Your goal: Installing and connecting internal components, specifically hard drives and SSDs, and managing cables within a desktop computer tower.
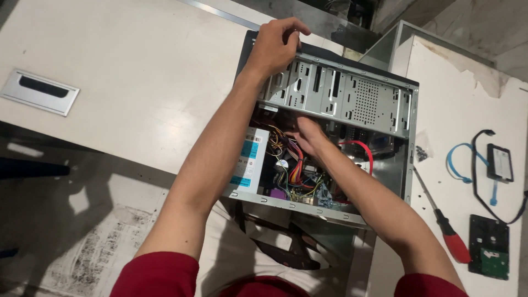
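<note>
Head view: my left hand (275, 44) has its grip curled over the top edge of the open computer case (352, 99) at upper centre, while my right hand (308, 137), fingers loosely open, reaches just below into the wires (294, 165), holding nothing I can see.

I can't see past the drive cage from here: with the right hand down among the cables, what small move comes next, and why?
Probably ease the right hand back a little to draw the cables clear of the drive cage. The fingers sit under the cage, among tangled wires, and the left hand grips the case top edge, so the case looks braced for a gentle pull.
</note>
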